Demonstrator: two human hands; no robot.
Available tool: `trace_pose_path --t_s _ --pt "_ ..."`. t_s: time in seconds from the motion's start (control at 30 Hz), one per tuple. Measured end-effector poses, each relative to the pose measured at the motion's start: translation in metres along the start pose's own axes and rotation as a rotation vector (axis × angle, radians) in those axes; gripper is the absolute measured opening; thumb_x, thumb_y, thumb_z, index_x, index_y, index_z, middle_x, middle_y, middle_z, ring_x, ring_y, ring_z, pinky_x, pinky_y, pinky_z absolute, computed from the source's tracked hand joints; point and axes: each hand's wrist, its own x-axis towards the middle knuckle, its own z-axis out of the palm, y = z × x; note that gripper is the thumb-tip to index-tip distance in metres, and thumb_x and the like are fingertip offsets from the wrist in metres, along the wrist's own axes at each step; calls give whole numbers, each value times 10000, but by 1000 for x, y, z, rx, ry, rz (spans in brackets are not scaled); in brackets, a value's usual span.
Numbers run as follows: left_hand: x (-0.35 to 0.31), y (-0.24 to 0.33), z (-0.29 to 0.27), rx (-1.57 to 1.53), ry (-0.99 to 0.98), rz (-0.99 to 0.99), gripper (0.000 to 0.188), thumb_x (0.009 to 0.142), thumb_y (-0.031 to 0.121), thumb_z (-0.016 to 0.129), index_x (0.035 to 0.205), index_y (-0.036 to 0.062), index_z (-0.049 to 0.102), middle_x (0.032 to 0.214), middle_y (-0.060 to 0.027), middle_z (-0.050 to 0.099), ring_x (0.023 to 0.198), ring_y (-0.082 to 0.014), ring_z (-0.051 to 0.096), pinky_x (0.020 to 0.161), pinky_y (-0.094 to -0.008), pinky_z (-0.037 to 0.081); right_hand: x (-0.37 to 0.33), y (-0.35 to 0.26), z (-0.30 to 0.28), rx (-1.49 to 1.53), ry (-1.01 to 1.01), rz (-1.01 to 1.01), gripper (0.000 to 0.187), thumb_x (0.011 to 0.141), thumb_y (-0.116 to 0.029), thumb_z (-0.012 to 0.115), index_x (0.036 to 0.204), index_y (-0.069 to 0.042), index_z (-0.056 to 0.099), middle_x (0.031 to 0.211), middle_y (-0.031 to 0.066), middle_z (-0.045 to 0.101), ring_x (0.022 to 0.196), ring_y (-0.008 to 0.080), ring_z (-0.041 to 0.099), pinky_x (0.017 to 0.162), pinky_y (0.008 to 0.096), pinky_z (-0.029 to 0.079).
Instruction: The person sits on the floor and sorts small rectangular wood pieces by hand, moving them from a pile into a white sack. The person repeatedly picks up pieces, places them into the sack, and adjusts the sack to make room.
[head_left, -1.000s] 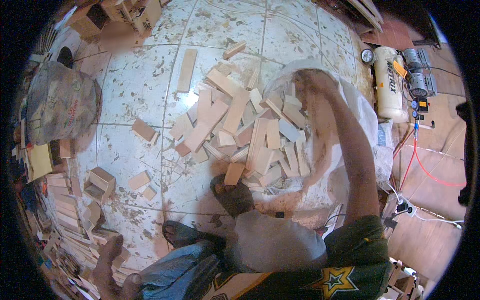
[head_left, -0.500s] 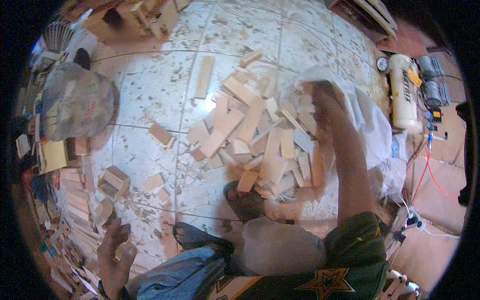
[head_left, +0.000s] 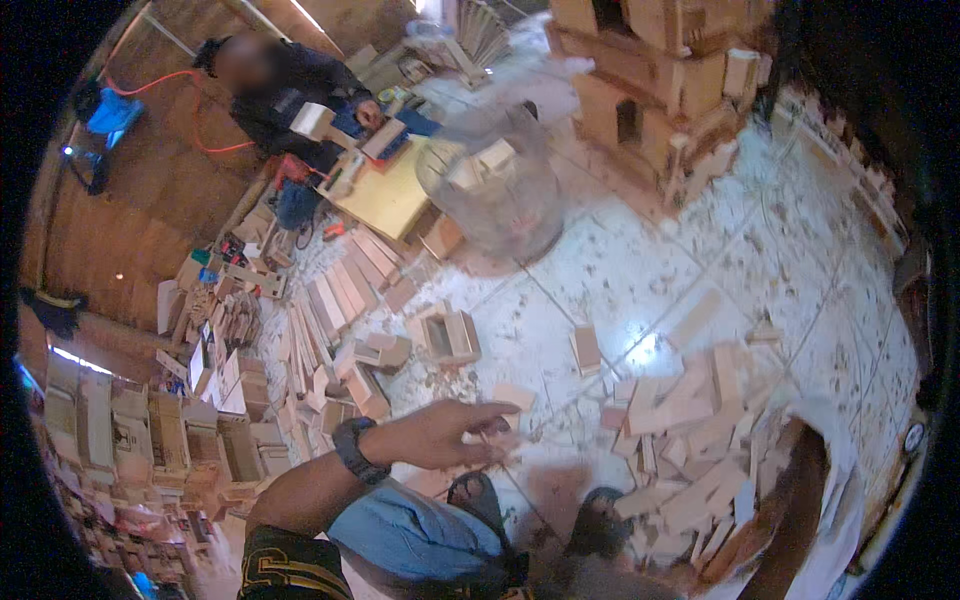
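Observation:
My left hand (head_left: 455, 435), with a dark watch (head_left: 355, 450) on its wrist, reaches over the tiled floor. Its index finger is stretched out and apart from the thumb, and nothing shows in its grasp. Just beyond the fingertips lies a small flat wood piece (head_left: 515, 395). To the right, a heap of loose wood offcuts (head_left: 670, 405) spreads across the floor beside my feet. My right forearm (head_left: 795, 500) runs along that heap's right side, next to a whitish plastic sack (head_left: 843, 470). The fingers of my right hand cannot be made out there.
A small open wooden box (head_left: 448, 338) stands left of the heap, near rows of wood strips (head_left: 340, 290). Beyond are a clear plastic bag (head_left: 505, 215) holding wood pieces and a yellow board (head_left: 400, 195), where another person (head_left: 290, 100) works. Wooden house-like structures (head_left: 650, 90) stand at the back.
My view has swung left, bringing the other person and the stacked boxes into sight. My left hand has come from the lower left to over the floor near the small wood piece.

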Motion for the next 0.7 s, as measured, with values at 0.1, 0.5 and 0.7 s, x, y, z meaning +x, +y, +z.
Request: trace_pose_path --t_s 0.1,0.5,0.7 --pt "3 0 3 -54 -48 -13 639 915 349 631 1429 80 365 1249 -170 600 1119 -301 603 947 -394 482 -7 -14 16 36 -22 22 439 893 -310 545 1285 -114 524 1129 114 612 963 258 602 811 375 498" --pt "-5 -2 -1 -97 -11 82 638 936 333 587 1451 78 310 1244 -187 603 1107 -330 611 943 -399 484 -10 -52 53 225 -107 121 446 889 -262 564 1299 -99 503 1100 98 610 919 233 600 764 354 509" --pt "0 -1 5 -115 -44 168 628 940 366 579 1451 107 321 1243 -145 614 1073 -308 626 926 -396 491 -26 -57 70 390 -170 218 451 887 -239 573 1306 -92 492 1086 91 610 897 220 600 741 344 514"
